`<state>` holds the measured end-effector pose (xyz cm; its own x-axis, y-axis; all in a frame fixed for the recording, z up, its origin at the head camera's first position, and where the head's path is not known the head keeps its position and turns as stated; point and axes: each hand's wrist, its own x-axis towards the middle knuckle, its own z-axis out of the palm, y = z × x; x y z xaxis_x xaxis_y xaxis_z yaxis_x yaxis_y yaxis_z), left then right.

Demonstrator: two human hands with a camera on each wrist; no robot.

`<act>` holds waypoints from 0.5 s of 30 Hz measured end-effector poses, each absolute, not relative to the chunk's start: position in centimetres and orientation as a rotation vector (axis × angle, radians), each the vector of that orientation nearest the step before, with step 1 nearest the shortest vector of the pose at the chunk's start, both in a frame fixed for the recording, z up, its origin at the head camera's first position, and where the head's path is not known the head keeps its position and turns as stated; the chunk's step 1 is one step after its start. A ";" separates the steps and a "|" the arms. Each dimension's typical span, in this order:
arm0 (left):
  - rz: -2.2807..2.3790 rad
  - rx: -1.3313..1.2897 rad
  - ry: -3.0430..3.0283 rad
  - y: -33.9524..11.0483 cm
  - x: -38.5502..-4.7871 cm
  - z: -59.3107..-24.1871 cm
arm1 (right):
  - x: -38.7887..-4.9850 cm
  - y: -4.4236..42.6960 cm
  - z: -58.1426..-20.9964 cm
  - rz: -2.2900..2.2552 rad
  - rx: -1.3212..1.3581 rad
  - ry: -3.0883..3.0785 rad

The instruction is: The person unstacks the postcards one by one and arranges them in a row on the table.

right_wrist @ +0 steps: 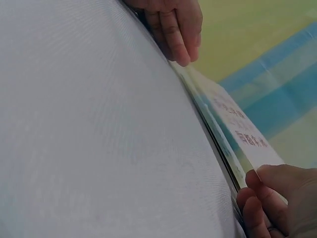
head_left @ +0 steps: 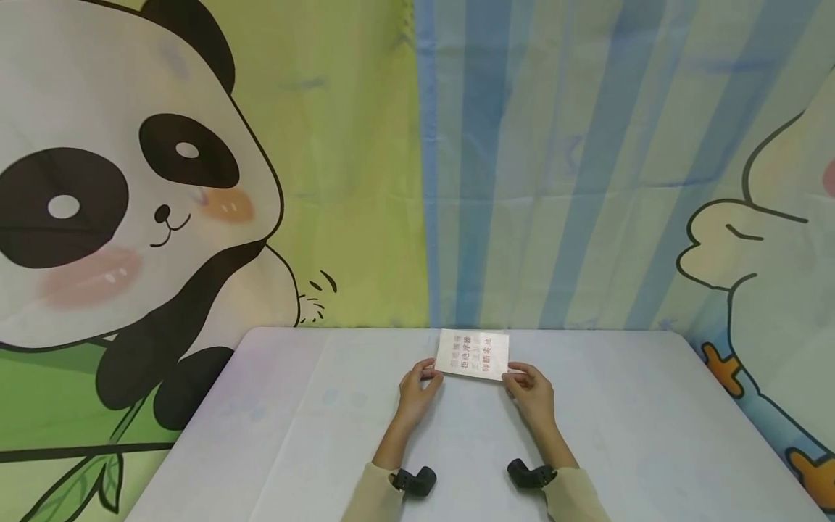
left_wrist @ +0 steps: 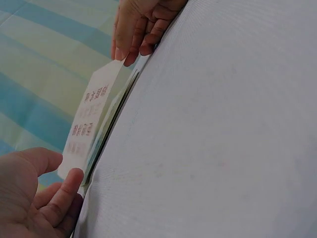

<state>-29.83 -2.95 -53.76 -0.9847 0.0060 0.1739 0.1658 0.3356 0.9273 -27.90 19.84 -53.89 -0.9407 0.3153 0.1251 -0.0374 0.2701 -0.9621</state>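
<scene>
Got a pale card [head_left: 472,354] near the far edge of the table [head_left: 620,420], roughly midway across in the head view. Tilted up, printed face toward the head camera. Four lines of reddish characters on it, two much fainter, running up-and-down from there.

In the right hand [head_left: 531,395]: narrow pinch on the near right corner, thumb on the printed side, fingers behind. At the left hand [head_left: 417,391]: thumb and fingers close about the near left corner, likely a light pinch; looser than the right, judging by the left wrist view.

To do this hold well: match pressure on both corners, grip only the margins, avoid the print. Don't pull outward; thin stock, probably bows or creases easily. Raise or lower both corners together, else likely twist. Firm up the left side before shifting any weight.

Below the card in the right wrist view: a thin greenish strip [right_wrist: 220,134] with a pale blue, dark-lined edge. Can't tell whether part of the card or separate, so best avoid dragging. Can't tell either whether touching the table along the lower edge.

Containers: none visible, so no contents to report. Behind the table: striped backdrop [head_left: 574,145].
</scene>
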 end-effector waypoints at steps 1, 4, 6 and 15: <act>-1.735 -0.160 -2.451 -2.9 -29.8 -53.8 | -27.9 19.9 -53.9 1.737 -0.245 -2.253; -1.756 -0.165 -2.453 -2.9 -29.8 -53.8 | -27.9 19.9 -53.9 1.806 -0.222 -2.233; -1.750 -0.176 -2.452 -3.0 -29.8 -53.7 | -27.9 20.0 -53.8 1.852 -0.207 -2.201; -1.756 -0.162 -2.440 -3.0 -29.7 -53.8 | -27.9 20.4 -53.8 1.949 -0.210 -2.142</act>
<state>-29.73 -2.96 -53.77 -0.9857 0.0106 0.1680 0.1627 0.3166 0.9345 -27.89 20.40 -53.85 -0.9614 0.2636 0.0785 -0.0533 0.1015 -0.9934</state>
